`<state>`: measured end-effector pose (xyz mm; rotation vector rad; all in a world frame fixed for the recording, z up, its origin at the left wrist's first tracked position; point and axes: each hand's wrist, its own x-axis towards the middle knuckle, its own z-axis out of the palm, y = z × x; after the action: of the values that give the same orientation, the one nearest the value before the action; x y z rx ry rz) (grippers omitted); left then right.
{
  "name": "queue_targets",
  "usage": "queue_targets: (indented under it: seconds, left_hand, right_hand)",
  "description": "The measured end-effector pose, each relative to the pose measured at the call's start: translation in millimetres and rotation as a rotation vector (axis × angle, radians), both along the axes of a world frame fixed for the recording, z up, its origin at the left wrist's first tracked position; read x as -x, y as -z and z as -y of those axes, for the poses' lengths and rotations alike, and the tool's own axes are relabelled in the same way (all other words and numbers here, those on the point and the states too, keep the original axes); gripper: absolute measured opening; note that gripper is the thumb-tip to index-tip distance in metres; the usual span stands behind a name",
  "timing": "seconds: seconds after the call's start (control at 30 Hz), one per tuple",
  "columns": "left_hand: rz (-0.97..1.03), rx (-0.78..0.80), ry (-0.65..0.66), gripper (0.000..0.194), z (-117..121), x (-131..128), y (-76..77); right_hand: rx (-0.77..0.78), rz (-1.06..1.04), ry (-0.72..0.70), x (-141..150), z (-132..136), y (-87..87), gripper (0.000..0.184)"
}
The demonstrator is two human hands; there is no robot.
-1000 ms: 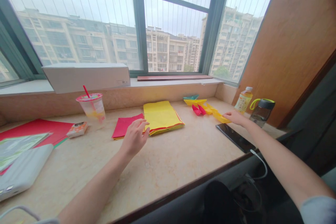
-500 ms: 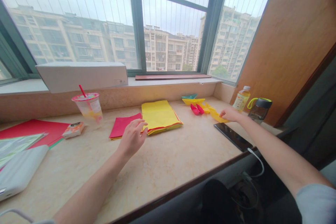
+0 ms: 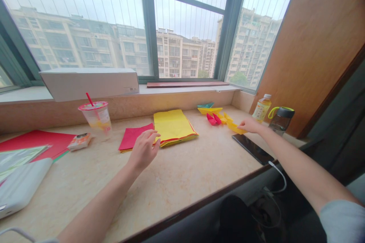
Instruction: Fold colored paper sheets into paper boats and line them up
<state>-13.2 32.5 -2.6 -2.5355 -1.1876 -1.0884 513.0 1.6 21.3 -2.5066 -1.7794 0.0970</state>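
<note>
Where my right hand (image 3: 251,125) stretches across the counter (image 3: 188,174), its fingertips are drawn nearly together at the end of a yellow boat (image 3: 233,126); whether they pinch the paper or only touch it, I can't tell. The boat sits just beyond the phone (image 3: 252,149), near a red fold (image 3: 213,119) and a teal fold (image 3: 205,105). My left hand (image 3: 145,148) is loosely spread, thumb apart, gripping nothing, by the red paper (image 3: 134,137) and the yellow stack (image 3: 173,125).

I'd expect the boat to weigh next to nothing: crisp along its creases, soft across its sides, quick to crumple or slide if I press. I'd take it lightly by a doubled edge or pointed end, where the layers should make it stiffest, and keep off the open middle.

As for writing, the bottle (image 3: 261,109) has a pale label with dark characters too small for me to read. The white box (image 3: 89,83) carries fine print and a small dark code, also illegible. I can't make out any brand on the cup (image 3: 98,117) either.
</note>
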Motion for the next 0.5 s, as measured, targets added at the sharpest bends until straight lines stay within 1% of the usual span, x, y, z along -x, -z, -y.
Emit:
queue_targets:
  seconds: [0.17, 0.4, 0.5]
  left_hand:
    - [-0.007, -0.003, -0.001, 0.025, 1.1, 0.7, -0.1]
    - [-0.008, 0.002, -0.002, 0.024, 2.5, 0.7, 0.6]
    - [-0.008, 0.004, -0.003, 0.023, 1.7, 0.2, 0.6]
  right_hand:
    - [-0.005, 0.048, 0.075, -2.9, -2.6, 1.9, 0.019]
    - [-0.049, 0.093, 0.165, -11.7, 5.9, -6.2, 0.024]
    - [-0.055, 0.095, 0.191, -16.0, 9.7, -7.2, 0.024]
